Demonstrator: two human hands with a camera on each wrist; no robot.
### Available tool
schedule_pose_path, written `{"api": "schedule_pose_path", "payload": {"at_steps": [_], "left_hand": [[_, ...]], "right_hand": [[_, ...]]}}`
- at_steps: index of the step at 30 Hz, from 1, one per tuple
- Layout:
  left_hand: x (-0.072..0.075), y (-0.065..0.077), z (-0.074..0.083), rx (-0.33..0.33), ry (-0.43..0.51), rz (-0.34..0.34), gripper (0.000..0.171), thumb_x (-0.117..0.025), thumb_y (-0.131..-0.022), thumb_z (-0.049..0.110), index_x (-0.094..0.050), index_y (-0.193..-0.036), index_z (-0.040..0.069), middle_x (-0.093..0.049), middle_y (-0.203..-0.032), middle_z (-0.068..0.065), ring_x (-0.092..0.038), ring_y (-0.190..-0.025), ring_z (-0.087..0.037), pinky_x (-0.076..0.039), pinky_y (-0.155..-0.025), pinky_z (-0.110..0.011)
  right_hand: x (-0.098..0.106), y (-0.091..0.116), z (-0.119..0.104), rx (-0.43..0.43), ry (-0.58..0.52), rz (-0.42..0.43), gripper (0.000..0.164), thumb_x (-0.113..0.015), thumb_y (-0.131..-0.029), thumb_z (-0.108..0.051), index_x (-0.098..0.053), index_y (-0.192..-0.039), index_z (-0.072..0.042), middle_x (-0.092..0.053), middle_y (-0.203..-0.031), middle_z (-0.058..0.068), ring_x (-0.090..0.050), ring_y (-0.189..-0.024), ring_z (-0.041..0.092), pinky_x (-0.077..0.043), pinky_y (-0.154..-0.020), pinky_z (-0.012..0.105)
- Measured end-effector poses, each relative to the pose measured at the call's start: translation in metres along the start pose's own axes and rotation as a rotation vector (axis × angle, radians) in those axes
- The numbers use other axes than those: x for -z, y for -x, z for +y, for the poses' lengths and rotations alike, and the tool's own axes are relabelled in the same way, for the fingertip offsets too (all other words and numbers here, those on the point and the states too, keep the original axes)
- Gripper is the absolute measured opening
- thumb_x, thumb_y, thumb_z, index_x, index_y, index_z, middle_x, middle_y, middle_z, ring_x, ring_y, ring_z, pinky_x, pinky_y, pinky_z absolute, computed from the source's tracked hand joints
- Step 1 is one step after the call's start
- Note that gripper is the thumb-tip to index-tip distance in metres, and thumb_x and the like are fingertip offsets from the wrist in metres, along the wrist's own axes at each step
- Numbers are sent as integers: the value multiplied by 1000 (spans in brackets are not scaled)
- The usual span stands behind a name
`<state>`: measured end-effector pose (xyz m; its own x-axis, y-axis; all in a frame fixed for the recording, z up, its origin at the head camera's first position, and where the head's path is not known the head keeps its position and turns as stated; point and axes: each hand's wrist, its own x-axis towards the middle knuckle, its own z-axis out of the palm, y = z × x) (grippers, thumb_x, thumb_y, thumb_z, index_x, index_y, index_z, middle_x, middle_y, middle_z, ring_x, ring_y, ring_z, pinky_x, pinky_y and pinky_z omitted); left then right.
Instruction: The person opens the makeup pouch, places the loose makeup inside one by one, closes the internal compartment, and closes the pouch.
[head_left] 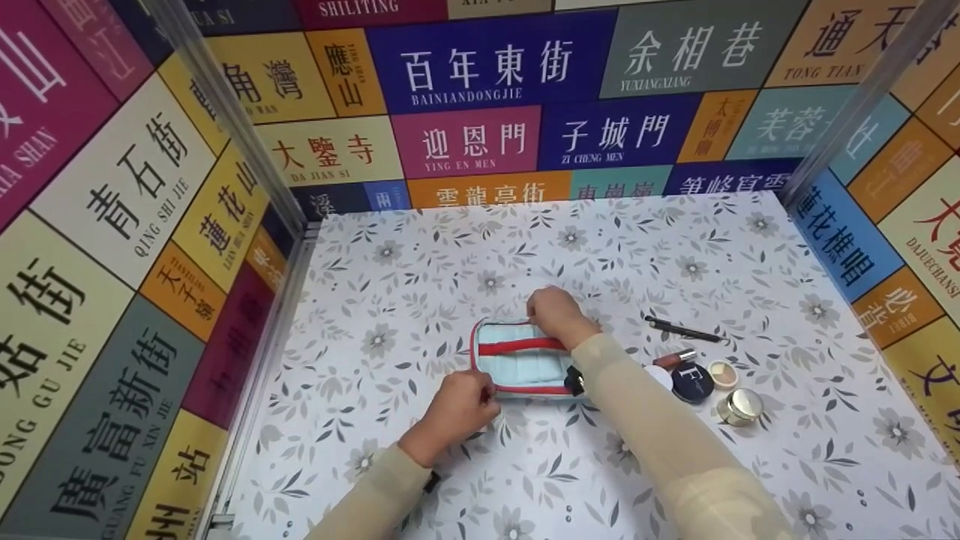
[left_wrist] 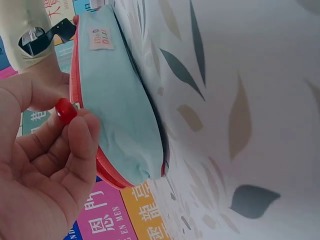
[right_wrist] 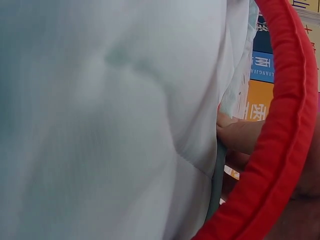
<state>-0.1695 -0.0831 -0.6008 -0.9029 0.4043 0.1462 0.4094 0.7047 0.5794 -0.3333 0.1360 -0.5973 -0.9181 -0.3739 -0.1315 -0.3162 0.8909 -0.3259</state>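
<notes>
A light blue cosmetic bag [head_left: 521, 365] with red zipper edging lies on the table, its top unzipped and the pale lining showing. Across the opening runs its red handle [head_left: 525, 346]. At the near left corner is my left hand [head_left: 459, 405], pinching a glossy red zipper pull [left_wrist: 66, 111] between thumb and fingers. A small label [left_wrist: 101, 38] is sewn on the bag's side. My right hand [head_left: 559, 313] reaches over the bag and grips its far rim; the thumb [right_wrist: 240, 134] presses on the fabric edge beyond the red handle.
Right of the bag lie a black pen-like stick [head_left: 684, 329], a lip gloss tube [head_left: 675, 358], a dark round compact [head_left: 691, 382], a small beige pot [head_left: 723, 374] and a gold-lidded jar [head_left: 741, 406]. Partly behind the right sleeve is a white round item [head_left: 660, 376]. Printed panels surround the floral tabletop.
</notes>
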Motion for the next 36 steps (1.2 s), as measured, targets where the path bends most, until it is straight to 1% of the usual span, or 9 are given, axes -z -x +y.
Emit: {"api": "schedule_pose_path", "payload": {"at_steps": [5, 8, 13, 19, 26, 31, 36], "left_hand": [[-4, 1, 6, -7, -36, 32, 16, -68, -78, 2, -63, -69, 14, -51, -63, 8, -43, -60, -5, -37, -56, -20], [-7, 1, 7, -16, -59, 50, 18, -67, -76, 2, -59, -66, 15, -47, -62, 9, -40, -59, -4, -34, -56, -20], [-7, 0, 11, -2, -75, 55, 20, -66, -77, 2, -57, -66, 16, -44, -62, 10, -39, -59, -5, -33, -55, -21], [-9, -1, 15, 17, -71, 42, 20, -67, -78, 3, -58, -67, 17, -44, -59, 10, -39, -58, -5, -32, -55, -21], [-13, -2, 22, 15, -99, 63, 22, -65, -75, 2, -54, -64, 17, -41, -58, 10, -35, -56, -5, -29, -54, -22], [-15, -3, 28, 40, -109, 47, 24, -67, -79, 3, -53, -65, 17, -39, -57, 9, -33, -55, -6, -28, -53, -22], [-16, -4, 32, 72, -91, 16, 21, -70, -83, 6, -58, -68, 16, -45, -57, 8, -39, -55, -6, -31, -51, -22]], "right_hand": [[-1, -1, 1, 22, 47, -5, 12, -68, -94, -5, -81, -94, -4, -78, -102, 15, -69, -102, 37, -57, -94, 49], [-1, -1, 1, 23, 42, -1, 12, -69, -94, -5, -80, -93, -3, -78, -100, 16, -68, -102, 38, -57, -94, 49], [-2, -2, 1, 18, 17, 17, 10, -69, -92, -4, -79, -90, -4, -77, -98, 16, -69, -99, 38, -57, -91, 50], [-1, -1, 1, 25, 22, 22, 10, -69, -92, -4, -78, -88, -4, -77, -94, 15, -69, -95, 37, -57, -88, 49], [-2, -2, 1, 22, 21, 20, 9, -70, -90, -4, -79, -88, -4, -77, -96, 16, -69, -97, 38, -57, -91, 50], [-2, -3, 2, 19, 30, 22, 9, -71, -89, -4, -80, -89, -4, -78, -97, 16, -69, -99, 39, -57, -92, 50], [-3, -2, 1, -6, 19, 10, 11, -69, -91, -4, -80, -90, -4, -78, -98, 16, -68, -99, 37, -57, -92, 49]]}}
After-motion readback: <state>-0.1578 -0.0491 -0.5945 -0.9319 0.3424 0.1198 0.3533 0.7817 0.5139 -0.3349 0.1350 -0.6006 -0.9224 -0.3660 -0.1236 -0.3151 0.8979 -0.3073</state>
